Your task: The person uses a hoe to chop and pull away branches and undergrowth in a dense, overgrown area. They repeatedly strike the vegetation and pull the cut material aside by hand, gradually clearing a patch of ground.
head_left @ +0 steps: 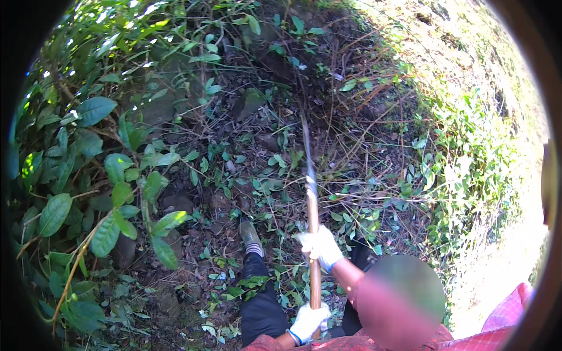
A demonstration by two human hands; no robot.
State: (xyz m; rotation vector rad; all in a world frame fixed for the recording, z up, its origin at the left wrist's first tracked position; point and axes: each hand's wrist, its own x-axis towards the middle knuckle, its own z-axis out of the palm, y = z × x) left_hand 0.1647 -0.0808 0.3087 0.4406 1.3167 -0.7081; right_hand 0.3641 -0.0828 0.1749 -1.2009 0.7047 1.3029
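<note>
A long wooden handle (314, 281) runs up from my body, with a metal blade (310, 164) at its far end; the blade looks thin and blurred, and its tip cannot be made out among the weeds. My left hand (309, 322), in a white glove, grips the handle low, close to my waist. Higher on the same handle, my right hand (322, 248), also white-gloved, is closed round the wood. Beyond the blade lie cut or fallen stems and leafy weeds (351, 193).
Broad-leaved shrubs (94, 175) crowd the left side. My shoe (250, 234) stands on leaf-littered soil. Stones (178, 202) lie on the ground left of the handle. Sunlit plants (474, 162) grow on the right. A blurred disc covers part of my right arm.
</note>
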